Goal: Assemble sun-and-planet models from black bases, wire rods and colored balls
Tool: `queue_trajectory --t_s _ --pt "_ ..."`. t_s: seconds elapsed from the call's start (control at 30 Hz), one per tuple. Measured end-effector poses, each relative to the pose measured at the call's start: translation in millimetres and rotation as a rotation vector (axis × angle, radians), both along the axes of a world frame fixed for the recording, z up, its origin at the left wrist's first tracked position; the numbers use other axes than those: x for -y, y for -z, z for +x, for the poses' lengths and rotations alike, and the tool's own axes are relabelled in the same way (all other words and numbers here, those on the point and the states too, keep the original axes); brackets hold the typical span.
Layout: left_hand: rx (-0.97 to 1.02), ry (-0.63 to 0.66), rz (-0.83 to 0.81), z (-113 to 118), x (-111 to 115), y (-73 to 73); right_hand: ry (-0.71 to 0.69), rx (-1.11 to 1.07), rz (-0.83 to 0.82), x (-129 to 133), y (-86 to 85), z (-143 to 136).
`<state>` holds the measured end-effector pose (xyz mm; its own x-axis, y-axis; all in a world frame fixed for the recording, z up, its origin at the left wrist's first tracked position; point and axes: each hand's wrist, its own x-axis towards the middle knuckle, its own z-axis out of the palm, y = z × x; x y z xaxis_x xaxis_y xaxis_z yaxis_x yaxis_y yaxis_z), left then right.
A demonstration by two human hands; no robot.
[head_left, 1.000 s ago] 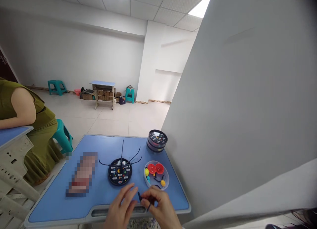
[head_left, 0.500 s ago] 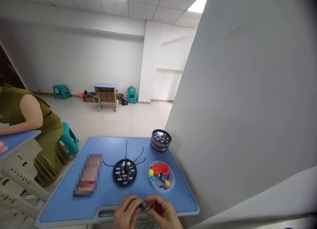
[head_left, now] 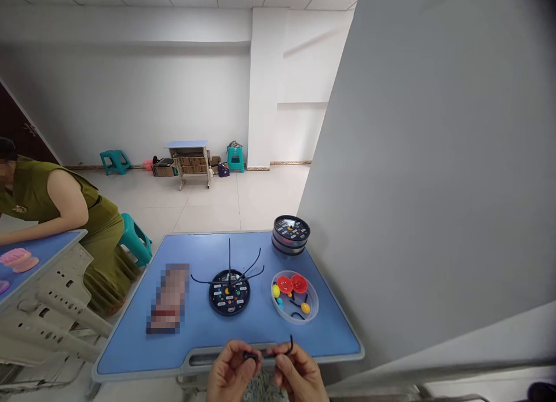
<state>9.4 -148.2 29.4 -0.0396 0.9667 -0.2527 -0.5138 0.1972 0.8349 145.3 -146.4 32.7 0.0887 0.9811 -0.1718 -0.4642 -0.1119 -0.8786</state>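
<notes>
At the desk's near edge, my left hand (head_left: 231, 369) pinches a small black ring-like piece (head_left: 250, 355). Close beside it, my right hand (head_left: 300, 372) grips a thin black rod (head_left: 291, 344) whose bent end sticks up past the fingers. The rod's other end meets or nearly meets the black piece; I cannot tell if they are joined. Beyond my hands lies a round black base (head_left: 229, 302) with printed labels and several thin black arms spreading from its centre post. Right of it, a clear round tub (head_left: 313, 315) holds red half-shells (head_left: 299, 283), yellow and blue balls and black rods.
A stacked black-lidded round container (head_left: 291, 235) stands at the blue desk's (head_left: 195, 321) far right corner, near a grey wall (head_left: 412, 187). On the left lies a blurred-out flat item (head_left: 169, 300). Further left, a person in green (head_left: 82, 216) sits at another desk.
My view has shifted, so the desk appears slightly higher and further right. My hands have turned, and the rod's bent end now shows above my right fingers.
</notes>
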Motion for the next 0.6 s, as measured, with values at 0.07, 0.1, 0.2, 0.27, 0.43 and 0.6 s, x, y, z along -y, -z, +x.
queue_trajectory --t_s 0.07,0.1,0.2,0.27,0.43,0.6 --pt "-0.037 -0.004 0.022 0 4 -0.9 -0.003 -0.039 -0.020 3 -1.1 -1" --pt "-0.055 0.001 0.033 0 6 -1.4 -0.006 -0.058 -0.034 4 -2.1 -1" --pt "-0.102 0.011 0.058 0 10 -2.6 -0.012 -0.066 -0.049 5 -4.2 -1" --pt "-0.125 0.006 0.066 1 11 -3.2 -0.021 -0.058 -0.051 5 -4.5 -1" --pt "-0.146 -0.029 0.092 1 10 -5.1 -0.017 -0.018 -0.016 10 -7.9 -2" --pt "-0.141 -0.063 0.093 -3 6 -7.7 -0.052 0.083 0.031 15 -15.9 -3"
